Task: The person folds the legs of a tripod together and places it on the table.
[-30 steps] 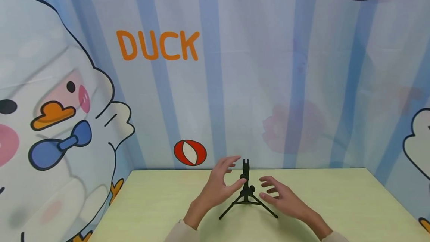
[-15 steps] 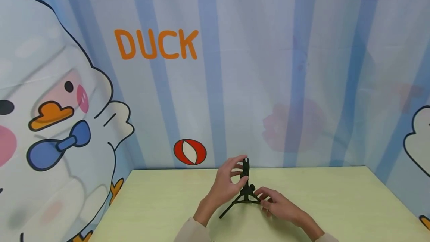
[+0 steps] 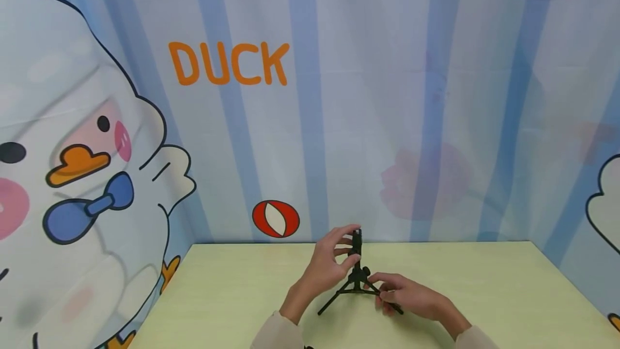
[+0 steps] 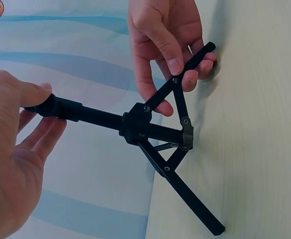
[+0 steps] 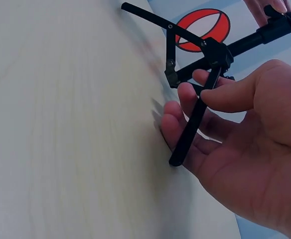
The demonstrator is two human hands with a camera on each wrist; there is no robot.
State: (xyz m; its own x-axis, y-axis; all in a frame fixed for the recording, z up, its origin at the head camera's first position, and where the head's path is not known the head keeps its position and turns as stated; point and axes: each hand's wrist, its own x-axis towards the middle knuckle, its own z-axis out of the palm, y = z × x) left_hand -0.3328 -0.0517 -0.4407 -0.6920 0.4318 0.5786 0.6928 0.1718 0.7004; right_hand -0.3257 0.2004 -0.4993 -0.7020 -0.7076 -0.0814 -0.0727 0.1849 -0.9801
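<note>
A small black tripod (image 3: 357,276) stands upright on the table with its legs spread. Its upper post is pinched between the thumb and fingers of my left hand (image 3: 325,265). In the left wrist view, that thumb lies on a dark knob near the top of the post. My right hand (image 3: 411,299) holds the right leg (image 5: 186,142), thumb on one side and curled fingers on the other. The other front leg (image 4: 198,206) slants down freely, with a hinged brace joining it to the central column. A third leg is mostly hidden behind the column.
The pale yellow table (image 3: 232,290) ends at a blue-striped curtain (image 3: 339,123) printed with ducks and a red ball (image 3: 275,218). This backdrop hangs close behind the tripod. A tiny dark object (image 3: 308,347) peeks in at the bottom edge beside the left sleeve.
Both hands have come in from beside the tripod. My left hand has taken hold of the post, and my right hand has moved left and taken hold of the right leg.
</note>
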